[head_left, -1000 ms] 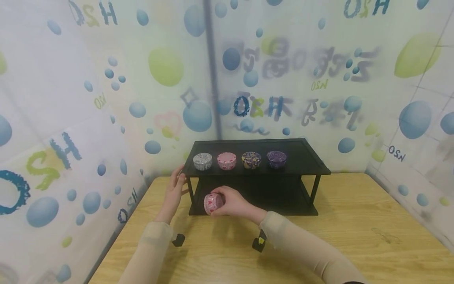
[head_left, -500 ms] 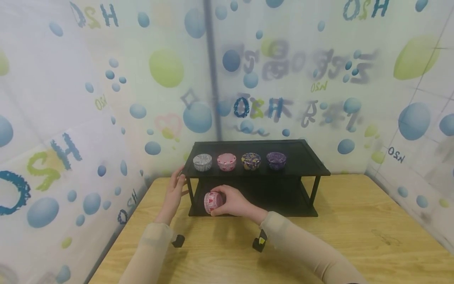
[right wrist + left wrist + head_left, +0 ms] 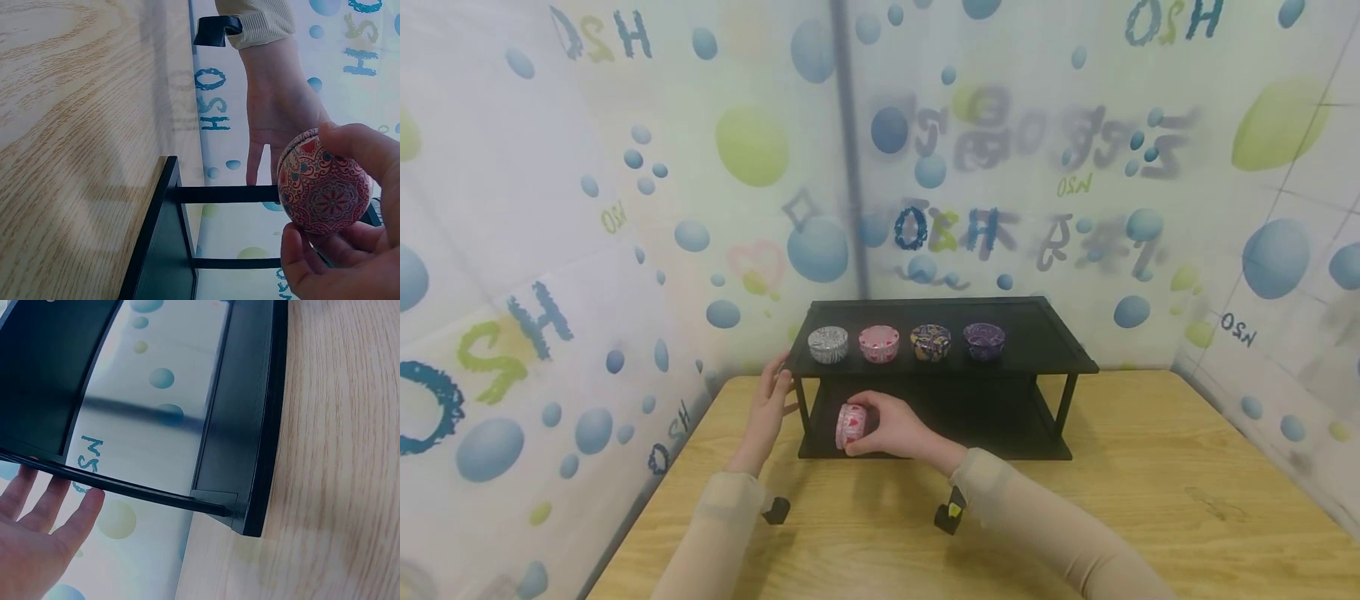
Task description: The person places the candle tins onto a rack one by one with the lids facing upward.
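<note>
My right hand (image 3: 895, 425) pinches a small round tin (image 3: 851, 427) between thumb and fingers, in front of the lower shelf. Pink with red hearts, the tin is tipped onto its side. Its patterned red flat face (image 3: 328, 199) shows in the right wrist view. At the left end of the black two-tier rack (image 3: 940, 415), my left hand (image 3: 769, 404) touches the side with fairly straight fingers. The left wrist view has those fingertips (image 3: 94, 499) against a thin black post (image 3: 125, 487).
Along the front of the rack's top stand a black-and-white tin (image 3: 828, 345), a pink tin (image 3: 879, 344), a dark tin with yellow (image 3: 930, 343) and a purple tin (image 3: 984, 342). The rack sits on a wooden table (image 3: 1150, 500), before a patterned curtain (image 3: 1060, 67).
The tin in my right hand has turned a little, showing its side more edge-on and shifting slightly to the right. My left hand stays in place at the rack.
</note>
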{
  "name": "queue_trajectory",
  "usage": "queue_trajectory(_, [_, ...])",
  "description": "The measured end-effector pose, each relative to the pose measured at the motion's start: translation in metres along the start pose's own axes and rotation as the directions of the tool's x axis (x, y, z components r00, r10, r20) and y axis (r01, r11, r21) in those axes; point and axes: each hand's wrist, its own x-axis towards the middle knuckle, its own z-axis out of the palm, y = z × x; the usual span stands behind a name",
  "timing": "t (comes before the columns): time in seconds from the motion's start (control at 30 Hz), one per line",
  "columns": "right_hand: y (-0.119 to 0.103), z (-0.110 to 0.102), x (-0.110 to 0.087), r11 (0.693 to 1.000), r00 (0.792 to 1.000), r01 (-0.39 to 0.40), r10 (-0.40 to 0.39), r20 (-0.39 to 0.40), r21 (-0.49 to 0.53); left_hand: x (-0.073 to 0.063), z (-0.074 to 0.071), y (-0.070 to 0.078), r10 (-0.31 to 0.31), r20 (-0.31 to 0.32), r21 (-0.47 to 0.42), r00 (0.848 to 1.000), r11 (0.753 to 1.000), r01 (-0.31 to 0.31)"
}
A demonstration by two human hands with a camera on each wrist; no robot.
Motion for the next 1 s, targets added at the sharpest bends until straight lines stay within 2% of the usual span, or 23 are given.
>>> queue_trajectory(0.17, [0.0009, 0.0007, 0.0004, 0.999, 1.0, 0.011, -0.011, 0.002, 0.034, -0.0002, 0.0001, 0.0008, 0.005, 0.006, -0.001, 1.0, 1.0, -0.005])
queue_trajectory(0.4, [0.0008, 0.0004, 0.0005, 1.0, 1.0, 0.006, -0.006, 0.007, 0.004, 0.0002, 0.0005, -0.0003, 0.017, -0.002, -0.008, 1.0, 1.0, -0.017])
queue_trajectory(1.0, [0.0025, 0.0021, -0.0007, 1.0, 1.0, 0.014, -0.014, 0.004, -0.022, 0.0004, -0.0006, -0.001, -0.005, -0.003, 0.001, 1.0, 1.0, 0.005])
